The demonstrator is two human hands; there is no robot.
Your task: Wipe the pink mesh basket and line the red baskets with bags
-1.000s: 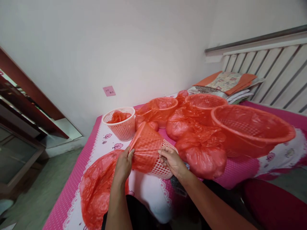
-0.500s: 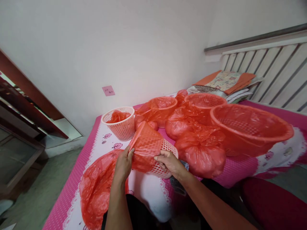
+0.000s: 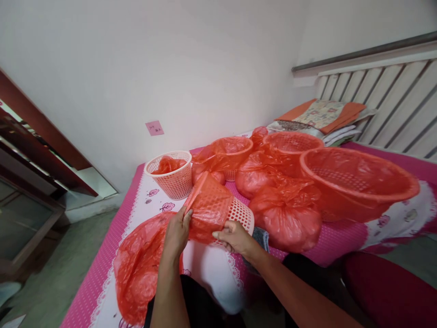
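A white perforated plastic basket (image 3: pixel 243 213) lies tilted on its side in front of me, its base toward the right. A red plastic bag (image 3: pixel 212 205) is drawn over its mouth and much of its wall. My left hand (image 3: pixel 178 230) is closed at the basket's rim, thumb on the bag. My right hand (image 3: pixel 234 237) pinches the bag's loose edge at the near side of the basket. Beside my left forearm a loose red bag (image 3: pixel 141 269) rests on the table. Right of the basket sits a filled, gathered red bag (image 3: pixel 287 223).
A white basket (image 3: pixel 175 182) with red plastic inside stands at the back left. Red-lined baskets (image 3: pixel 235 146), (image 3: pixel 358 200) stand behind and to the right. Folded cloths (image 3: pixel 324 116) lie at the back right. A dark red stool (image 3: pixel 389 287) stands at the lower right.
My right hand has shifted slightly left along the bag's edge, uncovering more of the basket's holes. My left hand stays at the rim.
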